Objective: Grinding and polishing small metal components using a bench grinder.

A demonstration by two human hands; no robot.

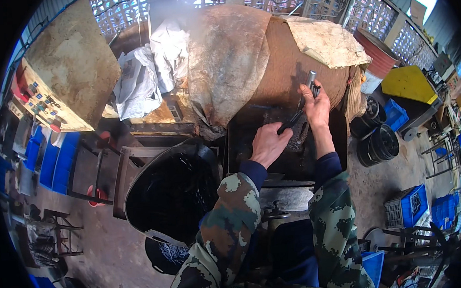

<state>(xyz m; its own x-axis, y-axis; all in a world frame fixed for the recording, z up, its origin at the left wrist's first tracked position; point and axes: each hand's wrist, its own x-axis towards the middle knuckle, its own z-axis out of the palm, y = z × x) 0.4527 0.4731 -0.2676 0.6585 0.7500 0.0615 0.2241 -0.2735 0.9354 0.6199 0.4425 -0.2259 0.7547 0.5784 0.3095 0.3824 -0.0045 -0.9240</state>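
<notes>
My left hand [271, 144] is closed around the lower end of a dark, slim tool [291, 121], above a dark metal tray [246, 167]. Farther up and to the right, my right hand [318, 107] grips a short silver metal cylinder [311, 78], its fingers curled and the thumb against it. Dark pieces also show by its fingers; whether they join the tool is unclear. Between and below the hands lies a dark, rough lump [298, 139], partly hidden. Behind the tray stands a large rusty drum [283, 61], partly draped with a stained brown cloth [225, 54].
A large black tub [138, 194] with dark pieces inside stands left of my arms, above a smaller black bucket [156, 259] of small metal parts. At left is a control box [72, 64]. Black buckets [378, 146] and a blue crate [414, 206] stand right.
</notes>
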